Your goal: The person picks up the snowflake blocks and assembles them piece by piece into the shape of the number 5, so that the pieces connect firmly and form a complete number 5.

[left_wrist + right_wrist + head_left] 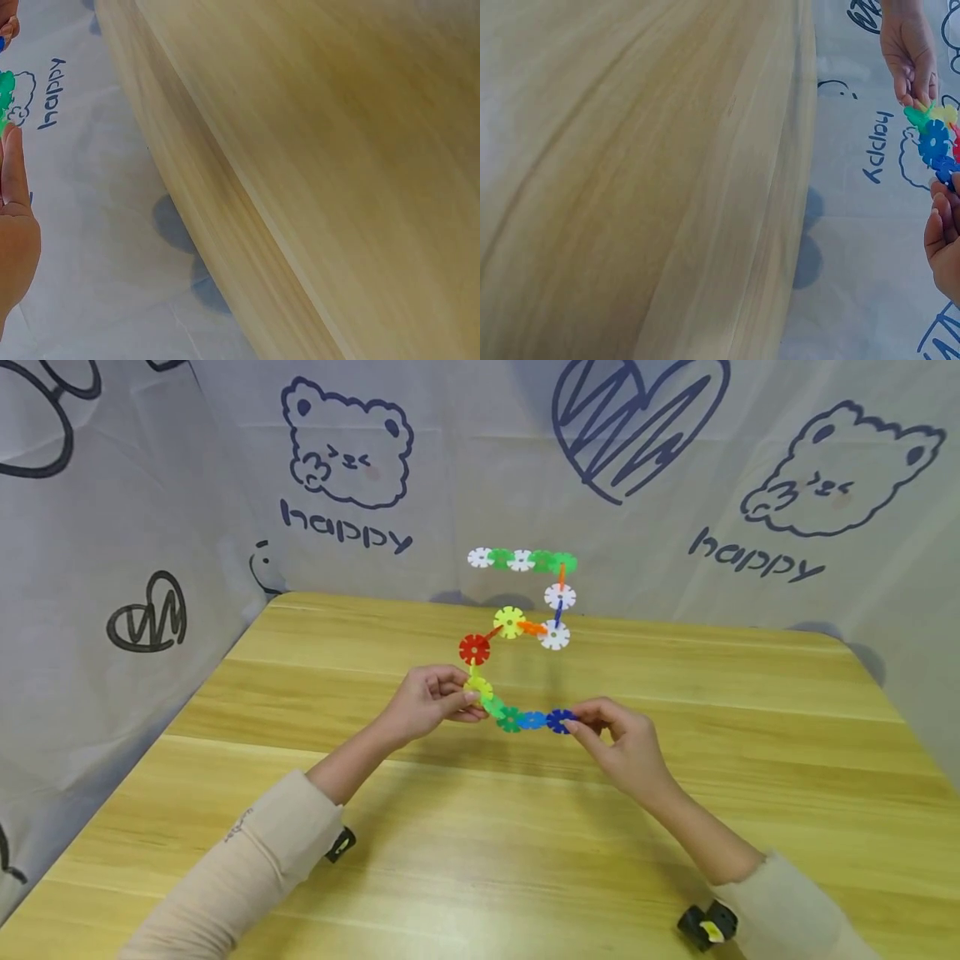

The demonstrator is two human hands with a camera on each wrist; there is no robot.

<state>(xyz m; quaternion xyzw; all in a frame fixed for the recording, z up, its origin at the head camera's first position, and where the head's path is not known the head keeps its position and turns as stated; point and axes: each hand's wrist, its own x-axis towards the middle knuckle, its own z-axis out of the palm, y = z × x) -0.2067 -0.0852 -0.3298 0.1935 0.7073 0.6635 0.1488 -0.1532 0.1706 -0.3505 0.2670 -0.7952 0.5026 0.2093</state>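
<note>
Both hands hold up a chain of interlocking plastic snowflake discs point(510, 719) above the table. My left hand point(427, 703) pinches it near a yellow disc point(477, 687) on the lower left bend. With thumb and fingers, my right hand point(626, 747) grips the dark blue disc point(559, 721) at the lower end. From the left hand the chain climbs through a red disc point(474, 650), a yellow-green one point(509, 622) and white ones point(554, 635). Its top row of white and green discs point(521, 560) runs leftward. In the right wrist view, blue discs point(933, 142) show between the hands.
A wooden table point(525, 843) lies below the hands. Behind it hangs a pale cloth point(480, 468) with drawn bears, hearts and the word "happy". Black wrist devices point(708, 927) sit by the sleeves.
</note>
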